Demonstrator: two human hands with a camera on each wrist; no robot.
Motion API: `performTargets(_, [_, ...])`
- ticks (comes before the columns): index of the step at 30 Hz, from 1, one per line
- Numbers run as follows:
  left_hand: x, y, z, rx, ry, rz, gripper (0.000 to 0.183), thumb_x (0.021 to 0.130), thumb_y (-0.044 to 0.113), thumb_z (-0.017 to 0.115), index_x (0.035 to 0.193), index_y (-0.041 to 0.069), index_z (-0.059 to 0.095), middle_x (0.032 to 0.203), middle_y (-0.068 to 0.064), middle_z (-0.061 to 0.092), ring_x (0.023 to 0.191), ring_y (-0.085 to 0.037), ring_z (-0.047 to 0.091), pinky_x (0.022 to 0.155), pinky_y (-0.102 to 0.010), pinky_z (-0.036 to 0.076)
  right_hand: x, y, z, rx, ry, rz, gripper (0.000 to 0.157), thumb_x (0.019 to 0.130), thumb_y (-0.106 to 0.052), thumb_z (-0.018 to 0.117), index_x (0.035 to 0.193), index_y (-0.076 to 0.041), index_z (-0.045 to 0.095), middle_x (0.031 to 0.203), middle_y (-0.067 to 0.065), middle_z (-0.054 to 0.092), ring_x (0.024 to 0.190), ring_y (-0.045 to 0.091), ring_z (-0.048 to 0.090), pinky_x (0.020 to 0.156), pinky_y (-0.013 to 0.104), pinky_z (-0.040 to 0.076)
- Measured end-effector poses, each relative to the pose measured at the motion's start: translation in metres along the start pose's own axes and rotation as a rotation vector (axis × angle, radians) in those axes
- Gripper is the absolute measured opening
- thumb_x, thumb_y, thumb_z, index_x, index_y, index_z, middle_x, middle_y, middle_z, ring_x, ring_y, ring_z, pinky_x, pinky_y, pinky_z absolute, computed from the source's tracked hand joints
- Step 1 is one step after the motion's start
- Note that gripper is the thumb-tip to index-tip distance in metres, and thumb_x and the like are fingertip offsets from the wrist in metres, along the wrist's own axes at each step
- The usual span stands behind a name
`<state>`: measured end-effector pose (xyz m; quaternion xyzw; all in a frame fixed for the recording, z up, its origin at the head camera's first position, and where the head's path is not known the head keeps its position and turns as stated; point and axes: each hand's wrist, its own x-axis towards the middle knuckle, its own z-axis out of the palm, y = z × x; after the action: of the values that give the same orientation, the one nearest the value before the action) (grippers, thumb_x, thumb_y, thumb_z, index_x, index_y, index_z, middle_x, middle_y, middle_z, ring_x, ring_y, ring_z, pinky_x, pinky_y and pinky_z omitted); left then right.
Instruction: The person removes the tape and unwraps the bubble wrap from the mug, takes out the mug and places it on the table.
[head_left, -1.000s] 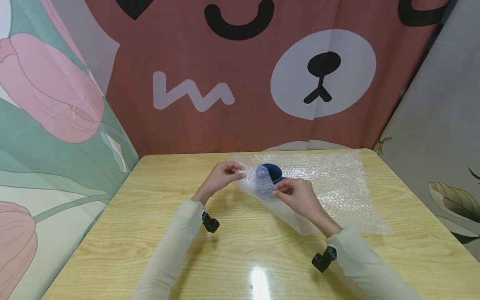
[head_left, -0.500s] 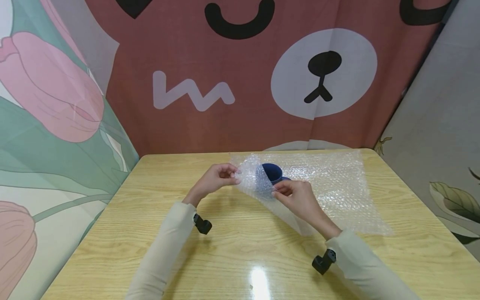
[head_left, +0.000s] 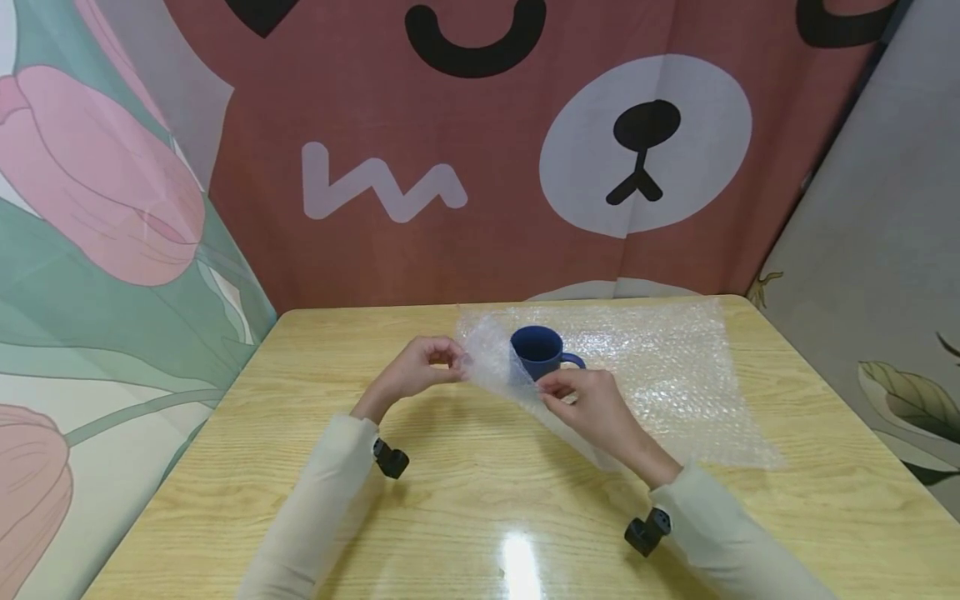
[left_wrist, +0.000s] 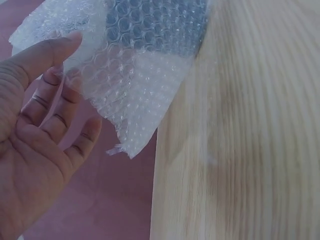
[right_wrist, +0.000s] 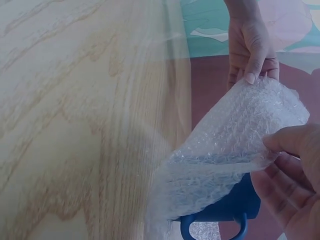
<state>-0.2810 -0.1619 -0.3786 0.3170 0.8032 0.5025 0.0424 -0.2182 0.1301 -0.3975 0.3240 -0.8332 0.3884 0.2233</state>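
Observation:
A dark blue mug [head_left: 537,343] stands upright on a sheet of clear bubble wrap [head_left: 660,375], its handle pointing right. The sheet's left part is lifted in front of the mug's left side. My left hand [head_left: 423,367] pinches the lifted edge left of the mug, between thumb and fingers. Just in front of the mug, my right hand [head_left: 592,404] pinches another part of that edge. In the right wrist view the bubble wrap [right_wrist: 225,130] stretches between both hands and partly covers the blue mug [right_wrist: 235,200]. Through the wrap, blue shows in the left wrist view.
The wooden table [head_left: 450,492] has its far edge right behind the bubble wrap. A reddish cloth [head_left: 375,258] with a bear print hangs behind it. Flowered cloths hang at the left and right. A small black camera sits on each wrist.
My left hand has drawn left and slightly toward me with the wrap's edge. My right hand shifted slightly left and down. The wrap slid off the mug's front, so more of the mug shows.

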Motion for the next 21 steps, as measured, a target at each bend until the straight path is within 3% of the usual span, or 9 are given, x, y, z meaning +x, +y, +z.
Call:
performTargets(7, [-0.006,0.001,0.001,0.137,0.042,0.029,0.006,0.084,0.002,0.075,0.088,0.003,0.069,0.089,-0.003,0.063,0.083,-0.017,0.058,0.087,-0.044,0.047,0.0,0.0,0.005,-0.052,-0.004,-0.132,0.014,0.077,0.007,0.077,0.088,-0.001,0.075,0.081,0.005,0.071,0.068,0.013,0.068,0.053,0.014,0.05])
performTargets(14, [-0.014,0.0,0.001,0.22,0.057,0.072,0.009,0.083,0.003,0.076,0.084,0.005,0.068,0.089,-0.005,0.065,0.081,-0.018,0.059,0.073,-0.036,0.049,-0.002,-0.003,0.009,-0.149,-0.002,-0.279,0.014,0.075,0.005,0.078,0.086,-0.002,0.075,0.078,0.003,0.07,0.067,0.011,0.066,0.054,0.018,0.051])
performTargets(21, [-0.021,-0.002,-0.001,0.305,0.042,0.148,0.016,0.081,-0.001,0.077,0.08,0.012,0.068,0.084,0.006,0.064,0.082,-0.012,0.06,0.077,-0.036,0.051,-0.004,-0.006,0.013,-0.215,-0.018,-0.399,0.02,0.071,0.005,0.08,0.087,-0.004,0.074,0.076,0.001,0.068,0.063,0.009,0.062,0.053,0.021,0.051])
